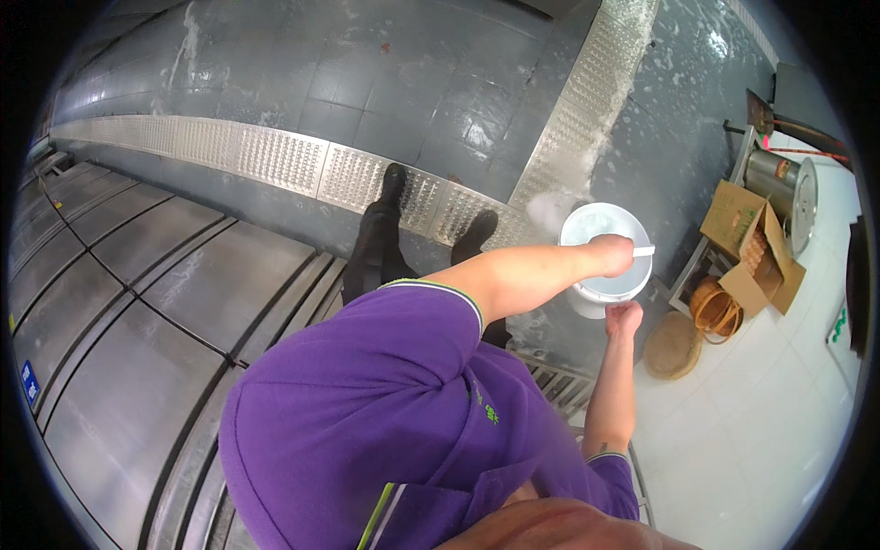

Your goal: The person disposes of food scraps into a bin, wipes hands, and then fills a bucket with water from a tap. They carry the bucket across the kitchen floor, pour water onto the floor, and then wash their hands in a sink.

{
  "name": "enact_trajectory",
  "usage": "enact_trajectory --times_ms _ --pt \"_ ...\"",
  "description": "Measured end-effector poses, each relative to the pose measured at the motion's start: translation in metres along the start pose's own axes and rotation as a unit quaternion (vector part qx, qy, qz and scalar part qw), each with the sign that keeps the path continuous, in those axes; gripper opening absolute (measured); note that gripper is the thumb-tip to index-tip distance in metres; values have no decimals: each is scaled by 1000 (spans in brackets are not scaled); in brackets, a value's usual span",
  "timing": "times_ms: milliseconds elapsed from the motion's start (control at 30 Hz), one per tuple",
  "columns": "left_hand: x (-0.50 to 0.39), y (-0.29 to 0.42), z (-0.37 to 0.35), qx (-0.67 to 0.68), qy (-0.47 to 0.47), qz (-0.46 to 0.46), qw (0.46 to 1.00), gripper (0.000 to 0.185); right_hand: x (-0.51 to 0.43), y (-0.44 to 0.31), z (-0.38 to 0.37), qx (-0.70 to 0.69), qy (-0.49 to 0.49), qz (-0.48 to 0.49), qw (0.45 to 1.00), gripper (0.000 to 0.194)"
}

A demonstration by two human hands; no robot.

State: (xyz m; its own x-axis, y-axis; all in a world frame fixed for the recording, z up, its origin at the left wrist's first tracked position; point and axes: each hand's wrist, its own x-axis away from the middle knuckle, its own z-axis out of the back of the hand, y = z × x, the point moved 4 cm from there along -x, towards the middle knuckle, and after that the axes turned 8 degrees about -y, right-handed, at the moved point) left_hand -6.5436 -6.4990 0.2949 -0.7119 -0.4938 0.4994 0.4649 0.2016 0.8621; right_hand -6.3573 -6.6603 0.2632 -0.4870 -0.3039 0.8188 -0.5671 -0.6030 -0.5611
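A white plastic bucket (606, 292) stands out to the right of my body, with clear, slightly foamy liquid (597, 228) in it. Across its mouth reaches my left hand (610, 255), fist closed on a white strip-like handle (643, 251) that sticks out past the fingers; whether this is the bucket's own handle I cannot tell. At the bucket's near rim is my right hand (624, 317), its fingers curled against the edge and partly hidden. White foam (548, 208) lies on the floor beside the bucket's far side.
Wet grey floor tiles (412, 96) carry a studded metal drain cover (282, 152) under my feet. Stainless steel cabinets (192, 275) line the left. At right are a cardboard box (734, 214), a steel stockpot (768, 173), a wicker basket (708, 302) and a round woven piece (672, 346).
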Motion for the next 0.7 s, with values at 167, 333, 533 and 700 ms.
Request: enact_trajectory --times_ms 167,333,533,700 --pt "18 -7 -4 25 -1 25 999 33 -8 3 20 43 -33 -9 998 11" --pt "75 -62 30 40 102 34 993 33 16 26 -65 115 -64 5 991 14" --pt "195 -114 110 83 225 55 969 30 41 73 -209 143 -182 -4 973 14" --pt "274 -114 170 103 335 53 935 27 73 97 -334 204 -302 -39 930 21"
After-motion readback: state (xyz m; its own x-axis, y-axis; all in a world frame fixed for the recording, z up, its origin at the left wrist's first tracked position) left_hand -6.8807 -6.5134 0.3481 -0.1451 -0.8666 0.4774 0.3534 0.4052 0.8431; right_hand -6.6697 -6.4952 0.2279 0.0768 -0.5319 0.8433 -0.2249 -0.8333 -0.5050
